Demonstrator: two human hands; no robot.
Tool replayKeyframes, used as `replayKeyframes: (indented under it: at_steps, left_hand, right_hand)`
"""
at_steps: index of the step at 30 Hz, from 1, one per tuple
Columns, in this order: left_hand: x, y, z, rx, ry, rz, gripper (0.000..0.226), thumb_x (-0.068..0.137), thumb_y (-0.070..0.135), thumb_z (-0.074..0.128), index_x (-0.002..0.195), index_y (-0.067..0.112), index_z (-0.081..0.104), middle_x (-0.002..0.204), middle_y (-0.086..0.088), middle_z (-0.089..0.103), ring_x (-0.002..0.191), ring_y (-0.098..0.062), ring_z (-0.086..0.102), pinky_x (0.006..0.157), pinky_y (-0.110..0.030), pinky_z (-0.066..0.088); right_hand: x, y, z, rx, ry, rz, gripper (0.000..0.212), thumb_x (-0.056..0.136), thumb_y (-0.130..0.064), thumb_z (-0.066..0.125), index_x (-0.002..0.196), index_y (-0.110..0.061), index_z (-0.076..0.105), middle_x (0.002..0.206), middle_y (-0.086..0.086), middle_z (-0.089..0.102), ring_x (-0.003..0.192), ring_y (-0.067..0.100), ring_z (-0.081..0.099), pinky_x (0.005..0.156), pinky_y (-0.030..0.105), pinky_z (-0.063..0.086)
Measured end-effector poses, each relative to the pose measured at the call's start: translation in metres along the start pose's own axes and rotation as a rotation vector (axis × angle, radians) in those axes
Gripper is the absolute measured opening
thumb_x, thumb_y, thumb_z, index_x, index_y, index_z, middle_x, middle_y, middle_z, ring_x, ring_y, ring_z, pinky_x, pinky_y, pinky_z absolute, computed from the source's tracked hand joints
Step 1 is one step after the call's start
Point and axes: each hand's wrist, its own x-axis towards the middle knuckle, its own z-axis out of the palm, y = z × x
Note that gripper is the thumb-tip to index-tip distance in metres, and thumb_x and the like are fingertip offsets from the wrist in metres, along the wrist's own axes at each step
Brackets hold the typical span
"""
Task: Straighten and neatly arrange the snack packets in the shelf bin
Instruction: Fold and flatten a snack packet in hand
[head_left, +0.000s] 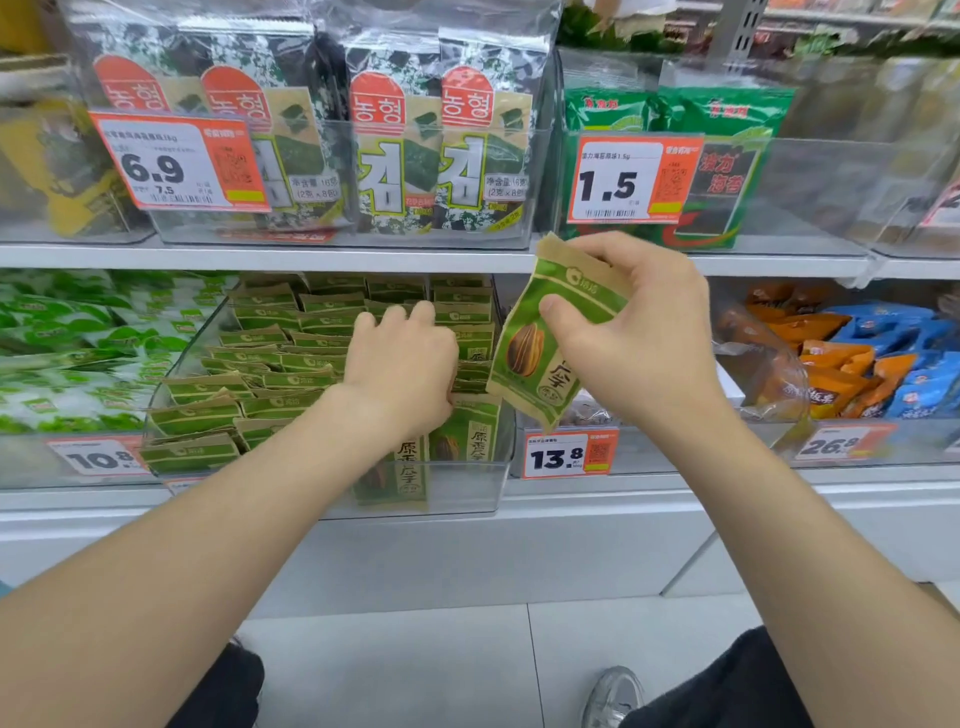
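Closest in, pale floor tiles (415, 649), a grey shoe (613, 693) and dark trouser knees. Both bare forearms reach up to the lower shelf (649, 493).

The clear plastic bin (467, 493) sits there with a glossy see-through front wall. It's crammed with flat green-and-kraft-paper snack packets (280, 364) in rough rows, and a fair few are slumped and overlapping on the left side.

The left hand (400, 364) is dug in among them, knuckles up and fingers curled down. I honestly can't tell if that grip actually has hold of anything.

The right hand (634, 332) pinches one loose packet (545, 338) near its top, thumb on the face and fingers behind. It hangs tilted just outside the bin's right wall, crinkly, with a striped seed printed on it. It covers part of the orange 13.8 price tag (569, 456).

To the right is a heap of orange and blue wrappers (857, 358), to the left blurry green-white bags (67, 338).

On the shelf above, shiny seaweed packs (415, 156) stand upright in clear bins, partly hidden by the 6.9 tag (176, 163) and the 1.5 tag (631, 179).
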Motion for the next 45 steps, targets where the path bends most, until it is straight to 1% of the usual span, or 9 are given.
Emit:
replayKeyframes:
  at_steps: [7, 13, 21, 25, 28, 31, 36, 42, 45]
  left_hand:
    - [0.027, -0.014, 0.015, -0.220, 0.111, -0.177, 0.014, 0.087, 0.035, 0.084, 0.092, 0.023, 0.077, 0.104, -0.003, 0.065, 0.094, -0.036, 0.068, 0.073, -0.040, 0.045]
    - [0.022, -0.025, 0.015, -0.454, -0.037, -0.203, 0.017, 0.085, 0.041, 0.083, 0.073, 0.032, 0.075, 0.085, 0.004, 0.071, 0.081, -0.029, 0.065, 0.068, -0.036, 0.050]
    - [0.000, -0.035, 0.001, -0.613, 0.108, -0.158, 0.010, 0.085, 0.039, 0.081, 0.081, 0.034, 0.074, 0.079, 0.017, 0.064, 0.087, -0.014, 0.063, 0.086, -0.045, 0.058]
    - [-0.012, -0.044, -0.014, -0.656, 0.004, -0.119, 0.008, 0.088, 0.032, 0.072, 0.081, 0.029, 0.071, 0.079, 0.011, 0.070, 0.081, -0.009, 0.067, 0.075, -0.033, 0.056]
    - [-0.022, -0.046, -0.020, -0.613, -0.107, -0.054, 0.013, 0.087, 0.035, 0.070, 0.077, 0.030, 0.074, 0.083, 0.016, 0.070, 0.089, -0.008, 0.066, 0.080, -0.035, 0.056]
    - [-0.029, -0.048, -0.020, -0.634, -0.114, -0.030, 0.010, 0.088, 0.036, 0.069, 0.082, 0.035, 0.077, 0.086, 0.018, 0.069, 0.092, -0.005, 0.063, 0.092, -0.043, 0.056]
    - [-0.044, -0.038, -0.019, -0.605, -0.146, 0.076, 0.020, 0.091, 0.045, 0.062, 0.105, 0.052, 0.074, 0.113, 0.015, 0.050, 0.119, -0.021, 0.050, 0.109, -0.057, 0.040]
    - [-0.049, -0.038, -0.014, -0.570, -0.126, 0.118, 0.013, 0.097, 0.046, 0.068, 0.107, 0.048, 0.076, 0.110, 0.024, 0.054, 0.120, -0.017, 0.051, 0.110, -0.057, 0.039]
    - [-0.050, -0.040, -0.013, -0.551, -0.134, 0.117, 0.018, 0.098, 0.043, 0.069, 0.114, 0.049, 0.074, 0.117, 0.023, 0.062, 0.125, -0.017, 0.056, 0.112, -0.055, 0.040]
  right_hand:
    - [0.003, 0.007, 0.001, 0.134, -0.123, -0.060, 0.026, 0.084, -0.016, 0.083, 0.105, -0.029, 0.076, 0.090, -0.015, 0.077, 0.087, 0.007, 0.074, 0.084, 0.036, 0.060]
    - [-0.001, 0.018, 0.024, 0.131, -0.284, -0.125, 0.025, 0.087, -0.022, 0.083, 0.108, -0.032, 0.073, 0.094, -0.020, 0.075, 0.091, 0.006, 0.071, 0.089, 0.044, 0.058]
    - [-0.012, 0.022, 0.052, -0.251, -0.576, -0.283, 0.026, 0.096, -0.014, 0.070, 0.115, -0.029, 0.080, 0.101, -0.010, 0.080, 0.096, 0.017, 0.073, 0.094, 0.037, 0.058]
    - [-0.013, 0.018, 0.061, -0.369, -0.686, -0.345, 0.030, 0.101, -0.017, 0.064, 0.121, -0.034, 0.077, 0.094, -0.002, 0.080, 0.092, 0.032, 0.071, 0.090, 0.041, 0.058]
    - [-0.009, 0.017, 0.062, -0.379, -0.738, -0.340, 0.021, 0.106, -0.025, 0.057, 0.099, -0.025, 0.077, 0.070, -0.001, 0.066, 0.070, 0.025, 0.057, 0.075, 0.038, 0.053]
    - [0.000, 0.023, 0.056, -0.264, -0.651, -0.197, 0.032, 0.111, -0.027, 0.050, 0.089, -0.018, 0.072, 0.072, -0.005, 0.068, 0.074, 0.020, 0.063, 0.086, 0.038, 0.051]
    - [0.013, 0.028, 0.052, -0.357, -0.636, -0.255, 0.006, 0.095, -0.030, 0.079, 0.098, -0.027, 0.082, 0.089, -0.009, 0.076, 0.083, 0.013, 0.068, 0.085, 0.037, 0.057]
    - [0.019, 0.033, 0.063, -0.447, -0.653, -0.300, 0.036, 0.081, -0.039, 0.090, 0.109, -0.030, 0.069, 0.095, -0.011, 0.054, 0.091, 0.016, 0.053, 0.085, 0.043, 0.053]
    - [0.020, 0.032, 0.069, -0.500, -0.655, -0.391, 0.020, 0.087, -0.034, 0.085, 0.102, -0.025, 0.075, 0.093, -0.009, 0.060, 0.097, 0.020, 0.054, 0.089, 0.042, 0.049]
